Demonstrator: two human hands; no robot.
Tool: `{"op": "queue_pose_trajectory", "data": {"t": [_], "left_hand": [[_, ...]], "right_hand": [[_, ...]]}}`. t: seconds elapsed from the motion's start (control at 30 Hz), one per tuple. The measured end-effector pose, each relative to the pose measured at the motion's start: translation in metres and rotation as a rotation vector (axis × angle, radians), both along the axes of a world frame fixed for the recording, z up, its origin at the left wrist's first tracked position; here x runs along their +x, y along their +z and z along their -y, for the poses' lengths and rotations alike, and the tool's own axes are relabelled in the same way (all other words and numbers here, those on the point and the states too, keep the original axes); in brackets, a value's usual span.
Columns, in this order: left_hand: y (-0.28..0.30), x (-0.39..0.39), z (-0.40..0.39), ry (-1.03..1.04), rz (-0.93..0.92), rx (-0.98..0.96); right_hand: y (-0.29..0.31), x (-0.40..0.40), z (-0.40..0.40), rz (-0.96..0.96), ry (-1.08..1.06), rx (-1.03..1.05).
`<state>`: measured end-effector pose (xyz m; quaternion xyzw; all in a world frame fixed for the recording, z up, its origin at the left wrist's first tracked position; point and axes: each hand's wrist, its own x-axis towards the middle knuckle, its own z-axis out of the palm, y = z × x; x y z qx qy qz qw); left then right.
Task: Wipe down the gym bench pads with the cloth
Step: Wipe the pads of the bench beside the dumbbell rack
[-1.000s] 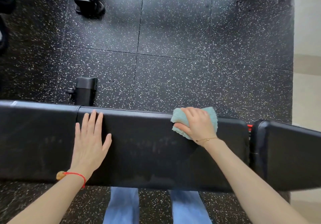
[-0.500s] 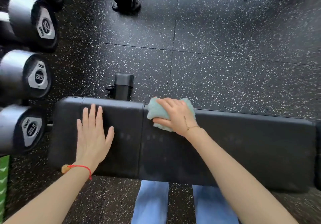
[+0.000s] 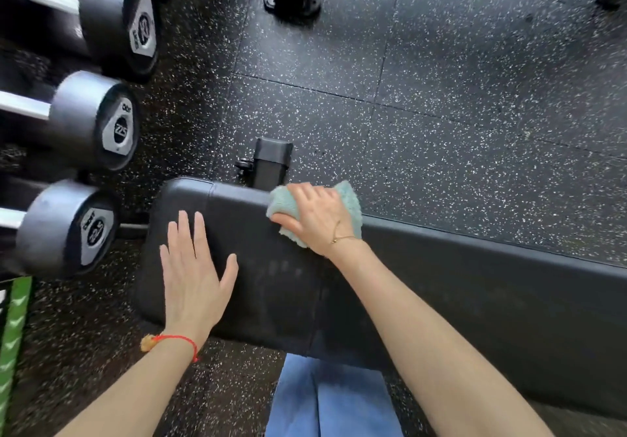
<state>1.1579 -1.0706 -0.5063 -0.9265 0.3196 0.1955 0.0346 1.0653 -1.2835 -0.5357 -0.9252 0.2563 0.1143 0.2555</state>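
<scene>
The black bench pad (image 3: pixel 441 287) is laid lengthwise from left to right. A teal cloth (image 3: pixel 349 199) is gripped by the curled right hand (image 3: pixel 317 218) at the pad's far edge, while the left hand (image 3: pixel 193 274) is rested flat, fingers straight, near its left end.

gym | racked dumbbells (image 3: pixel 98 124) | speckled rubber floor (image 3: pixel 475 114) | padded bench (image 3: pixel 441 284)

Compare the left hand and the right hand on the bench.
The left hand lies flat and bare, fingers straight; the right hand curls over the teal cloth. The left wrist wears a red string, the right a thin gold chain. Both rest on the black bench pad.
</scene>
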Motion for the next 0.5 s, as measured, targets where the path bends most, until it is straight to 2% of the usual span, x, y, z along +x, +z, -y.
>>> {"op": "queue_pose_trajectory", "data": {"t": [0.1, 0.2, 0.3, 0.4, 0.5], "left_hand": [[-0.003, 0.012, -0.009, 0.018, 0.008, 0.030], [-0.005, 0.014, -0.013, 0.015, -0.008, 0.044], [-0.006, 0.015, -0.013, 0.021, -0.028, 0.030], [-0.004, 0.017, -0.013, 0.025, -0.048, 0.024], [-0.001, 0.019, -0.013, 0.025, -0.064, 0.008]], "right_hand": [[-0.004, 0.029, -0.009, 0.007, 0.088, 0.031], [0.000, 0.002, 0.003, 0.006, 0.161, 0.120], [0.000, -0.040, 0.027, 0.014, 0.146, 0.174], [-0.003, -0.053, 0.038, -0.028, 0.125, 0.139], [-0.003, -0.026, 0.016, -0.032, 0.110, 0.073]]}}
